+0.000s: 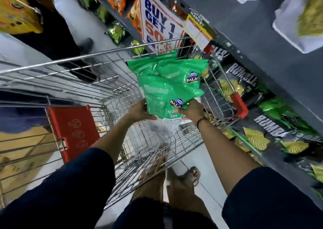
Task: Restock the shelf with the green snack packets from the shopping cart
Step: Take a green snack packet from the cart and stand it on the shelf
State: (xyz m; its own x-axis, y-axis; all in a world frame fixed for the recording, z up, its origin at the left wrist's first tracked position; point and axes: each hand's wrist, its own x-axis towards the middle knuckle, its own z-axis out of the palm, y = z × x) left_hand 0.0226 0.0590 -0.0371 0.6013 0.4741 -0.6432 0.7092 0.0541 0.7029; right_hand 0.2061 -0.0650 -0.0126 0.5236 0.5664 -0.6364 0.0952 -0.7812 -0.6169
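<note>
A bunch of green snack packets (167, 82) with blue and yellow logos is held up above the wire shopping cart (97, 75). My left hand (139, 111) grips the lower left edge of the bunch. My right hand (192, 111) grips the lower right edge, a dark band on its wrist. The packets overlap, so how many there are is unclear. The cart basket below them looks bare apart from its red child-seat flap (73, 129). The grey shelf (262, 57) runs along the right side.
Black and green chip bags (272, 124) fill the lower shelf at right. A "Buy 1 Get 1" sign (157, 19) hangs ahead, with orange and green packets behind it. White packets sit on the upper right shelf. My sandalled feet stand on the pale floor behind the cart.
</note>
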